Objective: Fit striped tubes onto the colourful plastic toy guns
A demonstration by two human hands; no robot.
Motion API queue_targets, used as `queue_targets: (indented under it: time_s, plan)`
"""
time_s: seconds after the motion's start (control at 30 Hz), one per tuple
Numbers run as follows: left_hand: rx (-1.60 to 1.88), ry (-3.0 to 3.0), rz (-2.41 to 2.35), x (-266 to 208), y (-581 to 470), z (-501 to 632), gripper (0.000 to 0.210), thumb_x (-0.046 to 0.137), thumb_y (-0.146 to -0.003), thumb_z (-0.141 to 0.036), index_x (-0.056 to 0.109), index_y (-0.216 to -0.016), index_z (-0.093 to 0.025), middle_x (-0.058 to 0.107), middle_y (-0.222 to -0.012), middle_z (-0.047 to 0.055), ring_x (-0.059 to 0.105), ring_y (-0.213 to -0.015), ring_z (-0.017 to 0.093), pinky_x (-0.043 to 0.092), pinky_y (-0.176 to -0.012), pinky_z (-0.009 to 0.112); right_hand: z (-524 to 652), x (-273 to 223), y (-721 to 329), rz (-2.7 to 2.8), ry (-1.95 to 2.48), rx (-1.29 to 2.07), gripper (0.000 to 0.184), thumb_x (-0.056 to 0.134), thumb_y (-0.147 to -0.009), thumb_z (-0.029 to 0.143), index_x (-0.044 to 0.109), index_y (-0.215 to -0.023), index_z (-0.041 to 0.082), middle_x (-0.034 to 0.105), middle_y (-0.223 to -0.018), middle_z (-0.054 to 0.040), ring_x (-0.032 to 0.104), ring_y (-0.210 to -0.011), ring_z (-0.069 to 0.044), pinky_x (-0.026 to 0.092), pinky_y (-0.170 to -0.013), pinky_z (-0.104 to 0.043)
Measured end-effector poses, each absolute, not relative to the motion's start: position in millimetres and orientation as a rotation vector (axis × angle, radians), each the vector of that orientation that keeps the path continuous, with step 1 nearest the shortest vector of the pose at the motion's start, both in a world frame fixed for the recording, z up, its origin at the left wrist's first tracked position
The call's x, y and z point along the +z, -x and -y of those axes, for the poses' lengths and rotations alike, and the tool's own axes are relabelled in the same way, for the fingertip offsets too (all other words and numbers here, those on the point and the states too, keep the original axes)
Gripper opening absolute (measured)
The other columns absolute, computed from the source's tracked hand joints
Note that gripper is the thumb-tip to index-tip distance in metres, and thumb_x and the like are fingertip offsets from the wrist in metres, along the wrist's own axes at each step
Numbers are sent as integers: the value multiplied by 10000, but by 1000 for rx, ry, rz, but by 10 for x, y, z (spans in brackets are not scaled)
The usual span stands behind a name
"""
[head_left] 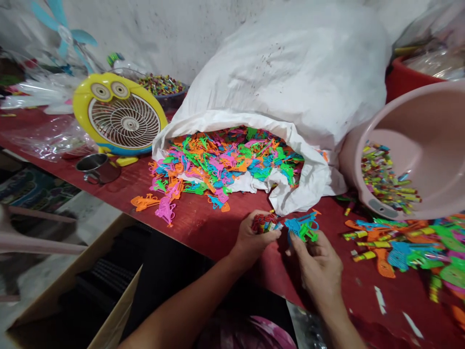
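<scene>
Head view: red table (198, 230) (plastic pieces (166, 209) strewn), stained wall (152, 29).

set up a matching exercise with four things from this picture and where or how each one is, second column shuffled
1. right hand
2. metal cup
3. white sack
4. pink tub

A. tilted, small yellowish tubes inside
B. holding blue and green plastic pieces
C. mouth open, multicoloured plastic pieces spilling out
D. on the red tabletop, beside the yellow fan

Pairs: 1-B, 2-D, 3-C, 4-A
</scene>
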State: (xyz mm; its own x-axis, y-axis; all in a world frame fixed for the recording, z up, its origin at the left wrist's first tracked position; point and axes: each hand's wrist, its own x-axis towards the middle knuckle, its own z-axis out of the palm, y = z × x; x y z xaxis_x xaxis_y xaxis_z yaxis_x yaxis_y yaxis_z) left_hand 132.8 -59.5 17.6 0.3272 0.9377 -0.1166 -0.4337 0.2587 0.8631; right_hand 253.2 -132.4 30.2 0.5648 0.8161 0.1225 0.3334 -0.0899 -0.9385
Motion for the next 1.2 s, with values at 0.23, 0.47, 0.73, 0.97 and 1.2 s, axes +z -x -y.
queue_targets:
  time_s: [0.23,0.47,0.73,0.97,1.2]
  plan:
    - [1052,-828,-718,196,-1326,595,271,801,-612,-187,635,-823,-150,610,-716,-14,523,-639,108,420,-627,208,1328,287,-2520,962,1636,561,349,693,-804,524,623,-934,208,639,-670,-6,566,-536,-144,481,-504,-232]
    - [1054,-874,-717,177,-1324,590,251,791,-630,-198,628,-817,-159,606,-704,-18,524,-629,109,421,-613,205,1351,265,-2509,966,1659,599,302,669,-840,508,600,-900,219,637,-642,2,596,-550,-156,480,-517,-235]
    - [1138,-1254,-795,77,-1333,620,198,702,-689,-155,655,-880,-181,643,-748,4,548,-643,135,439,-624,227,1327,249,-2564,976,1527,773,274,647,-871,464,601,-918,197,620,-650,3,569,-560,-144,482,-566,-249]
    - [1091,-1504,-825,63,-1330,658,209,652,-725,-109,664,-911,-204,664,-755,16,570,-639,153,433,-625,246,1339,156,-2579,1024,1534,729,277,631,-879,476,581,-907,205,588,-637,16,543,-550,-133,434,-546,-236]
    - [1062,-1138,-878,58,-1374,662,290,782,-668,-241,636,-914,-188,646,-722,-5,570,-625,136,442,-599,225,1488,162,-2983,745,1619,663,399,680,-788,565,571,-890,195,552,-527,35,467,-417,-128,358,-428,-239]
